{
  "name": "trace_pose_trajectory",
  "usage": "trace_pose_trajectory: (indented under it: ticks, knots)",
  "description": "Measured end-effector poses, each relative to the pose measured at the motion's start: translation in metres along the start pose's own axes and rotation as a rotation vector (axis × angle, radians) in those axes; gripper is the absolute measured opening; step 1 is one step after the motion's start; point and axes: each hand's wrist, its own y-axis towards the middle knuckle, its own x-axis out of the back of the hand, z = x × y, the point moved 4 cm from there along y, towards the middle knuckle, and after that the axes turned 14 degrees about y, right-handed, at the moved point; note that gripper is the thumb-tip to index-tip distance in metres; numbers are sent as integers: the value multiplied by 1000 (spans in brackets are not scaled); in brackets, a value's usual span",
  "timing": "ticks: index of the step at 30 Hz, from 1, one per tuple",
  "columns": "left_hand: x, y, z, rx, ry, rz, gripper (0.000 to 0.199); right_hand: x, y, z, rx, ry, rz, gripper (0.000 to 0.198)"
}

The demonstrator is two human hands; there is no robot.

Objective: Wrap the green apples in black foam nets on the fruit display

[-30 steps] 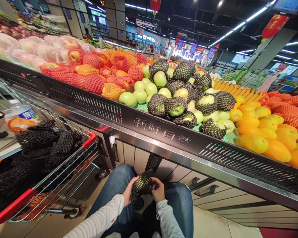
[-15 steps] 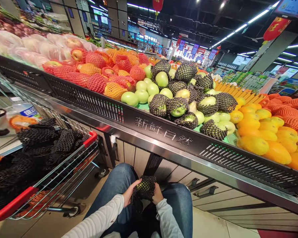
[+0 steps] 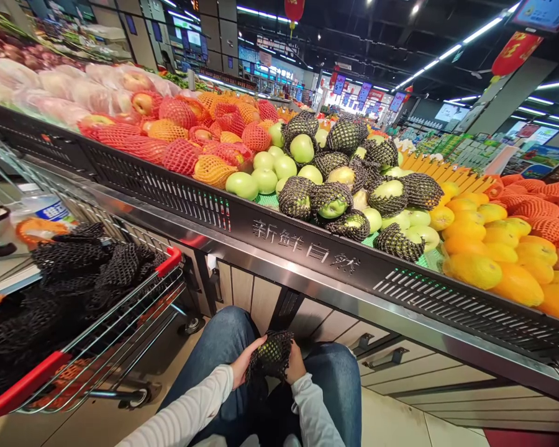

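Between my knees, a green apple in a black foam net sleeve is held from both sides. My left hand closes on its left side, thumb along the top edge. Gripping the right side of the netting is my right hand, its fingers partly hidden behind the sleeve. Green skin shows through the mesh, and the loose end of the net hangs below. On the stand ahead lie several bare green apples and others in black net sleeves.
A shopping cart with red corners stands at my left, heaped with black foam nets. The display's black rim crosses in front of my knees. Red-netted apples lie left of the green ones, oranges to the right.
The loose end of the black net below the apple has drawn up slightly. Both hands stay in nearly the same place, and the view has shifted a little.
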Motion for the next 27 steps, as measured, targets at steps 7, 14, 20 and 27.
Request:
trace_pose_trajectory:
  ticks: [7, 14, 20, 27]
  knots:
    - [10, 10, 1, -63, 50, -104, 52, 7, 2, 5, 41, -160, -59, 37]
    - [24, 16, 5, -68, 88, -309, 54, 10, 3, 9, 77, -247, -27, 47]
    - [22, 12, -3, -112, 73, -312, 52, 14, 4, 3, 90, -263, -116, 37]
    - [14, 10, -3, -179, 166, -338, 41, 18, 4, 7, 103, -296, -155, 37]
